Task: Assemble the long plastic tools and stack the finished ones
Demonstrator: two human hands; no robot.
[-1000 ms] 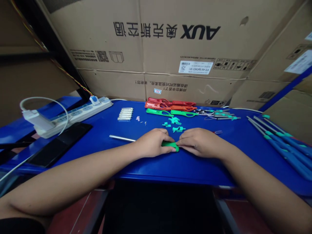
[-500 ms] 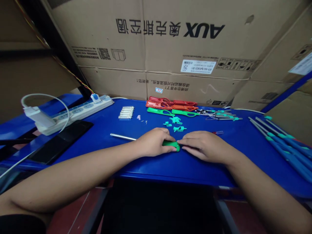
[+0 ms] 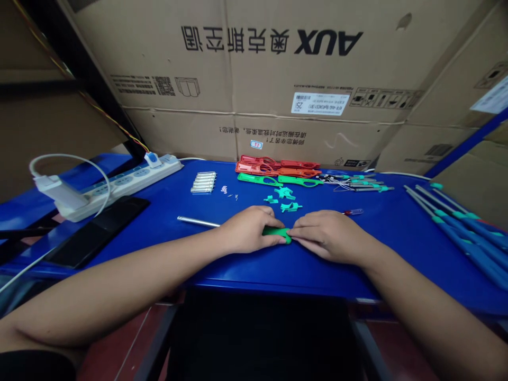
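My left hand (image 3: 252, 230) grips a green plastic piece (image 3: 277, 232) with a silver metal rod (image 3: 197, 221) reaching out to the left of the hand. At the right end of the green piece are the pinched fingertips of my right hand (image 3: 327, 235); whether something small is between them is hidden. Just beyond the hands lie small turquoise clips (image 3: 291, 206). Red and orange handle shells (image 3: 257, 168) and green shells (image 3: 299, 181) lie farther back. A small red and clear tool (image 3: 353, 212) is behind my right hand.
On the left are a white power strip (image 3: 127, 182), a charger with its cable and a black phone (image 3: 97, 230). Silver cylinders (image 3: 203, 182) lie at the back. Wired rods (image 3: 369, 182) and blue-handled rods (image 3: 468, 238) lie right. A cardboard box (image 3: 254, 63) stands behind.
The fingertips of my right hand have come slightly closer onto the end of the green piece. The whole view has shifted a little.
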